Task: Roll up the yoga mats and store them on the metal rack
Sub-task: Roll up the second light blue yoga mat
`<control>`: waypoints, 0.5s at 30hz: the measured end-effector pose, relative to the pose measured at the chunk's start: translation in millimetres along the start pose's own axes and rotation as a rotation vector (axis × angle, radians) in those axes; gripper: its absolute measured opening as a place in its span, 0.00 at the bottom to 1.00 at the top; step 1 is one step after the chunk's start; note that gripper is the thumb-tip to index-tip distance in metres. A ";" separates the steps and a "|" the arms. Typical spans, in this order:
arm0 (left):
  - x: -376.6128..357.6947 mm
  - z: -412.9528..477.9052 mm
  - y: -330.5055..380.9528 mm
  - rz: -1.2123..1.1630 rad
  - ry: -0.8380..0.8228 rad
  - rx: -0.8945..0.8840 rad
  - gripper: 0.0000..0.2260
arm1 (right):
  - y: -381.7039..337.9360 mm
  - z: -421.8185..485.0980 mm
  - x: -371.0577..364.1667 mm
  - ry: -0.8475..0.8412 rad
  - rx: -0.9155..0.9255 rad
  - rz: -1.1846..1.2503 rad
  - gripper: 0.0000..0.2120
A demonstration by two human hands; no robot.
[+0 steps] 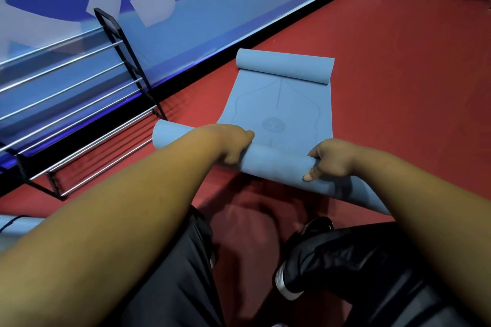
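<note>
Head view: on red floor [398,93] by a chrome-barred rack [79,125], left hand [231,146] and right hand [332,159] clutch a part-rolled blue yoga mat [279,109].

Dim indoor light, soft shadow under the hands [281,156], wide-angle bending, blurred edges
</note>
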State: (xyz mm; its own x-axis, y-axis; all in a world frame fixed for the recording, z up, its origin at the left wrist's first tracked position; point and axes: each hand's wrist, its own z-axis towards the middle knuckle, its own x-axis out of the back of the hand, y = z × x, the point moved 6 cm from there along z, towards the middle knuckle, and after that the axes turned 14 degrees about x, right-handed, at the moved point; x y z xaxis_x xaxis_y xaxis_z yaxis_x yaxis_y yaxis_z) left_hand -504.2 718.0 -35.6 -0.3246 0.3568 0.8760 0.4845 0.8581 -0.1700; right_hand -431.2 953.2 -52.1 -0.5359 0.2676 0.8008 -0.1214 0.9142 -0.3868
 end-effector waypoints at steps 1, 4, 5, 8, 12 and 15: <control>-2.4 0.6 1.6 0.007 -0.007 -0.005 0.20 | 0.9 0.3 -0.5 -0.004 0.004 -0.006 0.16; -2.1 -0.1 1.1 0.043 -0.008 0.017 0.31 | 2.8 0.9 -1.8 -0.012 0.014 -0.023 0.16; -0.5 -0.6 0.5 0.050 -0.006 0.032 0.33 | 2.5 0.0 -2.3 -0.015 0.019 -0.011 0.16; 0.2 2.5 -2.4 -0.002 0.015 0.055 0.26 | 1.2 -3.0 -5.8 -0.032 0.020 0.048 0.22; -8.2 4.9 1.9 -0.138 -0.038 0.034 0.19 | 0.3 0.6 -9.9 -0.014 -0.014 -0.121 0.45; -12.8 5.4 3.5 -0.193 -0.119 0.066 0.21 | -5.0 4.2 -10.5 0.093 0.004 -0.334 0.38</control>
State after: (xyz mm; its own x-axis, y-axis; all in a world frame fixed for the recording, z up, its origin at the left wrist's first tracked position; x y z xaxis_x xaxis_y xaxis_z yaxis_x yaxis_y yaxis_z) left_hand -502.8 718.4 -49.8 -0.5015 0.2214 0.8363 0.3511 0.9356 -0.0372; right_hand -428.5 944.6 -60.5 -0.3877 -0.0199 0.9216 -0.2806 0.9549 -0.0974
